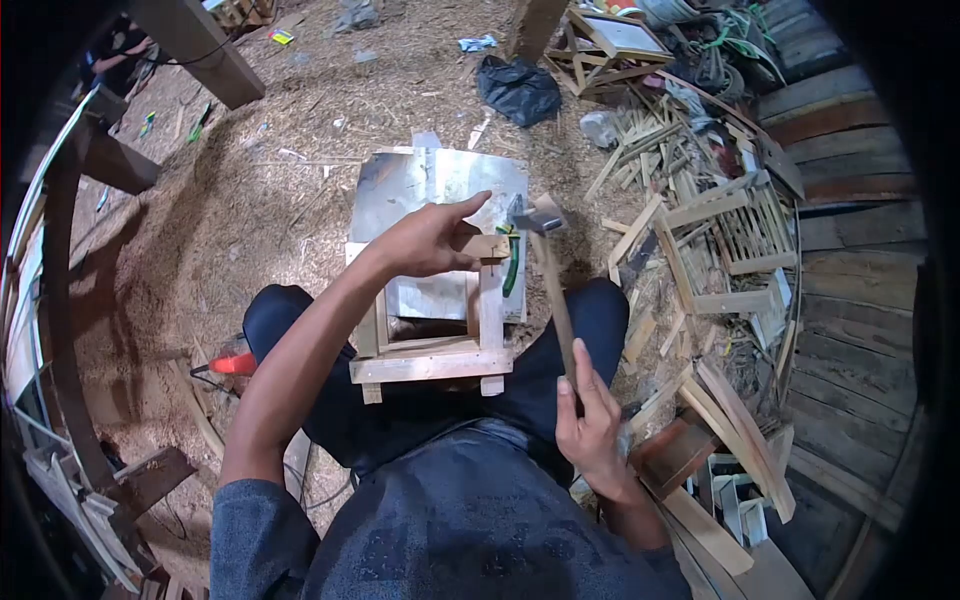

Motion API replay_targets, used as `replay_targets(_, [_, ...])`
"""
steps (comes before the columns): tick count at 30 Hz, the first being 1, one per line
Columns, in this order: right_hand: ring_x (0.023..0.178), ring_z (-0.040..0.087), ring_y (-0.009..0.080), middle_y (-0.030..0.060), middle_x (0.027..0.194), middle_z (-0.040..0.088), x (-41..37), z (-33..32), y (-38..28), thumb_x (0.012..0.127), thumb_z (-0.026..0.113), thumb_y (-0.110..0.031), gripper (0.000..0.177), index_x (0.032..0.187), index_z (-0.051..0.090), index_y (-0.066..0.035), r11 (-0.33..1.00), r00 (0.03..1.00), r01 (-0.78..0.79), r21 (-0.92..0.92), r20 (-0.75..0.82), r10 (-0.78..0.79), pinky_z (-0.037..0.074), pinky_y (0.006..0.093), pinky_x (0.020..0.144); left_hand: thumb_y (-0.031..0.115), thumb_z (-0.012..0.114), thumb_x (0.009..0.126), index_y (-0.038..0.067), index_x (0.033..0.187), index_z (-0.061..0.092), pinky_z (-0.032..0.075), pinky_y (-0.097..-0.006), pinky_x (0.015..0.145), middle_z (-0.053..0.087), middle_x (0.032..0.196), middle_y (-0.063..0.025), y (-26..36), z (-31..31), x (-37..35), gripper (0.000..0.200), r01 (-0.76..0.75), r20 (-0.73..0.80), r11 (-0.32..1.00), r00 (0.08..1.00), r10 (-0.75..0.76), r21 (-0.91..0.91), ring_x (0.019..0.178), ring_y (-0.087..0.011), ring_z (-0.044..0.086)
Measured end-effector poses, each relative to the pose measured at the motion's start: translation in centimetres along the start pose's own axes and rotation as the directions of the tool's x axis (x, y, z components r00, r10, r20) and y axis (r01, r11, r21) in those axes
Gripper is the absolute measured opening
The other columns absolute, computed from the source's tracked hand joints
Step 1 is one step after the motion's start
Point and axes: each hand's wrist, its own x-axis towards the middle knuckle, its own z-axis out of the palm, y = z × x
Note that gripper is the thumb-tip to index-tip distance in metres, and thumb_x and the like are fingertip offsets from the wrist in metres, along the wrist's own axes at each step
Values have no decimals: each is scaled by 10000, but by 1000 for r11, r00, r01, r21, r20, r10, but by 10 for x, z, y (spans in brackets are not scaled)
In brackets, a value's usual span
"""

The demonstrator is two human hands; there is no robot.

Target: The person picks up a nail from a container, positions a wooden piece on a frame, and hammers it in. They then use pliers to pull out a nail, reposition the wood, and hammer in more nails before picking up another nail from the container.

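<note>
My left hand (428,242) is closed around a short wooden piece (486,246) at the upper right of a small wooden frame (430,367), one finger stretched out. My right hand (588,420) grips the lower part of a hammer's wooden handle. The head of the hammer (540,219) is raised just right of the wooden piece, apart from it. Pliers with green handles (512,268) lie beside the frame's right upright. The frame sits between my legs, partly over a pale, worn board (440,178). What lies under my left palm is hidden.
Sawdust and shavings cover the ground (300,200). Slatted wooden pieces (735,245) and scrap sticks (650,135) are piled at the right. A black plastic bag (518,90) lies ahead. A red-orange tool (233,364) is left of my knee. Wooden posts (205,55) stand at upper left.
</note>
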Motion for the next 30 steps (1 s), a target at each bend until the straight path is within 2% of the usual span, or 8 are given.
replay_targets(3, [579, 513, 241, 138, 709, 519, -4, 3, 0, 894, 550, -1, 475, 1357, 448, 34, 1000, 999, 7, 17, 32, -7, 440, 358, 532, 80, 714, 827, 72, 1482, 231, 520, -286, 786, 659, 1136, -134, -3, -3, 4, 814, -24, -38, 991, 999, 19, -135, 921, -143, 626])
replay_targets(6, [593, 525, 240, 141, 719, 522, -8, 1, -5, 892, 551, 4, 488, 1366, 440, 28, 997, 991, -61, 40, 121, 56, 449, 359, 552, 132, 742, 813, 37, 1424, 371, 442, -233, 522, 715, 951, -77, -4, -6, 9, 721, 99, 23, 964, 995, -97, -247, 627, -55, 557])
replay_targets(15, [616, 532, 219, 131, 731, 514, -3, -9, -16, 894, 532, 27, 541, 1414, 390, -16, 1000, 996, 23, 4, 85, -23, 454, 326, 541, 154, 769, 766, 36, 982, 735, 398, -240, 451, 657, 663, -12, 1, -10, 10, 248, 105, 32, 980, 994, -101, -170, 499, -64, 484])
replay_targets(19, [631, 541, 218, 142, 752, 526, -5, -10, -8, 864, 549, 59, 557, 1399, 407, 6, 988, 954, -129, -82, 260, 146, 464, 316, 559, 146, 759, 773, 40, 1004, 729, 398, -238, 445, 659, 667, -13, 4, -10, 11, 256, 126, 6, 977, 992, -127, -173, 503, -62, 494])
replay_targets(23, [605, 519, 223, 138, 740, 522, -11, -8, -8, 852, 540, 67, 564, 1397, 405, 11, 997, 997, 75, -23, 22, -75, 463, 319, 567, 134, 751, 777, 34, 1005, 726, 418, -236, 460, 674, 696, -25, 7, -10, 7, 250, 115, 33, 975, 993, -110, -190, 522, -62, 519])
replay_targets(25, [585, 496, 214, 132, 724, 510, -4, -4, -4, 829, 557, 97, 573, 1381, 408, 50, 996, 975, -82, -29, 204, 86, 448, 314, 547, 130, 750, 776, 28, 1010, 723, 428, -235, 470, 685, 721, -32, 7, -11, 8, 257, 146, 34, 975, 989, -142, -166, 534, -63, 527])
replay_targets(27, [576, 492, 215, 127, 716, 510, 0, -8, -1, 826, 559, 100, 575, 1379, 410, 50, 992, 972, -105, -63, 206, 116, 444, 317, 540, 153, 767, 787, -12, 1197, 615, 431, -226, 489, 716, 852, -86, -5, -9, 14, 467, 71, 32, 983, 997, -66, -170, 568, -62, 540])
replay_targets(30, [568, 489, 228, 137, 699, 503, -7, -6, -3, 867, 546, 55, 534, 1385, 428, 5, 998, 998, 57, -21, -23, -58, 450, 333, 551, 139, 763, 790, -5, 1336, 486, 441, -231, 504, 715, 927, -104, 2, -9, 9, 629, 104, 20, 967, 995, -103, -234, 593, -64, 547])
